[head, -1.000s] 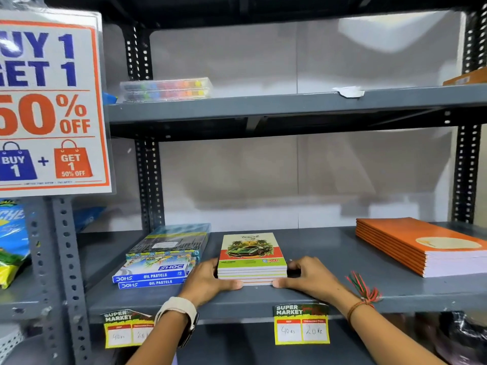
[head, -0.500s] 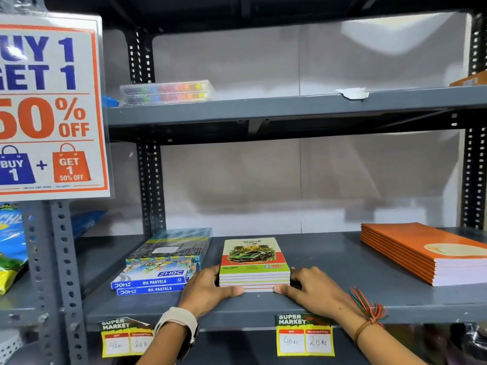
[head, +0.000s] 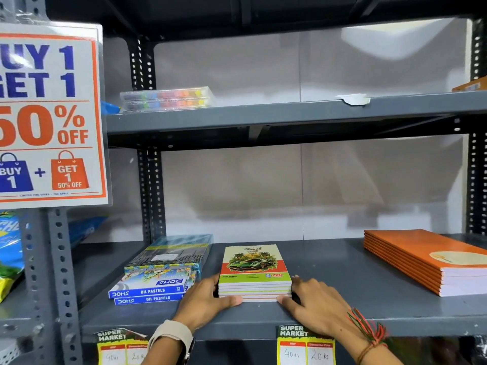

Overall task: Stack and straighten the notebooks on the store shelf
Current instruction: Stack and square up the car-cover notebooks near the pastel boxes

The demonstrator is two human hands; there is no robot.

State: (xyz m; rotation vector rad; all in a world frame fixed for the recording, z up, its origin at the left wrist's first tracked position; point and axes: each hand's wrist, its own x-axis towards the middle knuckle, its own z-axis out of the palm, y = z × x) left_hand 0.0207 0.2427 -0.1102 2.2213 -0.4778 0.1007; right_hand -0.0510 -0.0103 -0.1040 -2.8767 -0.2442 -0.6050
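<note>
A small stack of notebooks with a green car on the top cover lies on the grey shelf, edges lined up. My left hand presses against the stack's left side, thumb along its front edge. My right hand presses the right side, thumb at the front corner. Both hands clamp the stack between them. A second stack of larger orange notebooks rests at the right end of the same shelf, apart from my hands.
Boxes of oil pastels and a flat clear pack behind them lie just left of the stack. A sale sign hangs at the left upright. Crayon cases sit on the upper shelf. Price tags hang on the shelf's front edge.
The view has shifted slightly so the shelf sits lower in frame. Both hands stay pressed on the sides of the car notebook stack, which looks a bit squarer.
</note>
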